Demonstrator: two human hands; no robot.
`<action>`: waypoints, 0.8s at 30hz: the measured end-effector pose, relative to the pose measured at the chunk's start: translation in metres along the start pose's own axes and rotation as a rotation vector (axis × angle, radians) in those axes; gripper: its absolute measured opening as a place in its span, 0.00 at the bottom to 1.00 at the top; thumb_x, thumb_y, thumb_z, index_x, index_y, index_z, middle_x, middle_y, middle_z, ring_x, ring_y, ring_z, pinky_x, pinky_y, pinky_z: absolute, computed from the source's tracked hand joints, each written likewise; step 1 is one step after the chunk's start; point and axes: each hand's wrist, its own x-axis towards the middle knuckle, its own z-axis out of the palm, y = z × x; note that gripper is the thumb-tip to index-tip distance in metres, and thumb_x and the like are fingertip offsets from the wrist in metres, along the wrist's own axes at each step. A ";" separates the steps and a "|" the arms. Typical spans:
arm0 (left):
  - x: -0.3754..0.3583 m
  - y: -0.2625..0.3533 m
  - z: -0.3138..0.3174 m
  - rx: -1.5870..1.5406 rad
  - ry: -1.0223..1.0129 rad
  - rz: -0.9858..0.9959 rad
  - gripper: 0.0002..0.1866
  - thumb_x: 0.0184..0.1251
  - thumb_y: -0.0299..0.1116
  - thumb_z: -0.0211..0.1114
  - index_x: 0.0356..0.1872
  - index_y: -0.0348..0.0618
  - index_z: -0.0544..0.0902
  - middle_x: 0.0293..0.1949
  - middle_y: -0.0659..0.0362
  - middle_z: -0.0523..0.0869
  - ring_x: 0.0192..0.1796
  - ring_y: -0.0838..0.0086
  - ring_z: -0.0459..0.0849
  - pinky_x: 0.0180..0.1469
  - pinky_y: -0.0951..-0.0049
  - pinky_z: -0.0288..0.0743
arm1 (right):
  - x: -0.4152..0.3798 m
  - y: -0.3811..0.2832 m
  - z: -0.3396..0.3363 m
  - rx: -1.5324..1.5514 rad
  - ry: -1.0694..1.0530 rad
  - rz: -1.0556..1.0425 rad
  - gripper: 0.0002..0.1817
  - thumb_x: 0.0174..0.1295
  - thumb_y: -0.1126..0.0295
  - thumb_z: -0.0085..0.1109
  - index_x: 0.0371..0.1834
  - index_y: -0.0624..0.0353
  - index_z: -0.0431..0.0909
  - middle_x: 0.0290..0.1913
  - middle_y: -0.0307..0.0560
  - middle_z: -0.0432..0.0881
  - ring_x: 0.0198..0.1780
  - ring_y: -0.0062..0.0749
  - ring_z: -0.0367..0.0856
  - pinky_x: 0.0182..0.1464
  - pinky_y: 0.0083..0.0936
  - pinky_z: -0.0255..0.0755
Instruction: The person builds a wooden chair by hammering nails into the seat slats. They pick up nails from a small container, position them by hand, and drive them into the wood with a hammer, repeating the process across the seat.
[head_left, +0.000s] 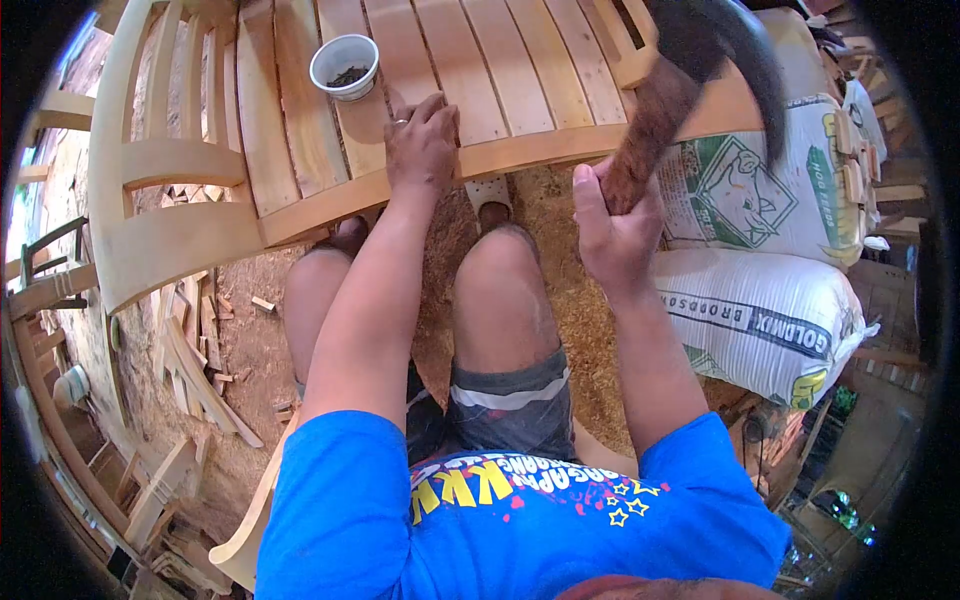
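Here, the curved front edge [540, 148] of the slatted bench [515, 55] runs by the person's left hand [422, 145], and slats stretch between that hand and the tool [655, 125]. The left fingers curl down near the edge; whether they pinch anything cannot be told. The right hand [620, 228] is wrapped around the tool's handle, outside the edge. Beyond the left hand sits a white bowl [352, 93] holding small dark slivers [347, 77]; two plump printed sacks [745, 310] lie at right. The handle is brown wood, the dark head blurred and curved; pale offcuts [200, 370] litter the ground [270, 335]
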 end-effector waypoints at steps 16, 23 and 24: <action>0.002 0.005 -0.004 0.011 0.022 0.008 0.13 0.77 0.44 0.63 0.52 0.55 0.92 0.64 0.64 0.87 0.64 0.58 0.84 0.67 0.56 0.74 | 0.003 -0.011 -0.022 0.072 0.079 -0.056 0.10 0.67 0.68 0.69 0.44 0.63 0.81 0.32 0.49 0.88 0.36 0.30 0.88 0.40 0.32 0.80; 0.005 0.001 0.001 0.031 0.008 0.000 0.13 0.77 0.44 0.64 0.51 0.56 0.93 0.63 0.63 0.88 0.64 0.59 0.84 0.67 0.56 0.74 | -0.027 0.119 0.009 -0.525 -0.294 0.218 0.13 0.67 0.66 0.66 0.45 0.65 0.80 0.34 0.60 0.88 0.38 0.52 0.90 0.44 0.42 0.80; 0.007 0.000 0.004 0.036 0.012 0.001 0.13 0.77 0.44 0.63 0.51 0.57 0.93 0.63 0.63 0.87 0.64 0.59 0.84 0.67 0.56 0.74 | -0.022 0.095 0.009 -0.512 -0.300 0.272 0.14 0.67 0.65 0.66 0.46 0.66 0.80 0.36 0.61 0.88 0.40 0.51 0.90 0.46 0.40 0.80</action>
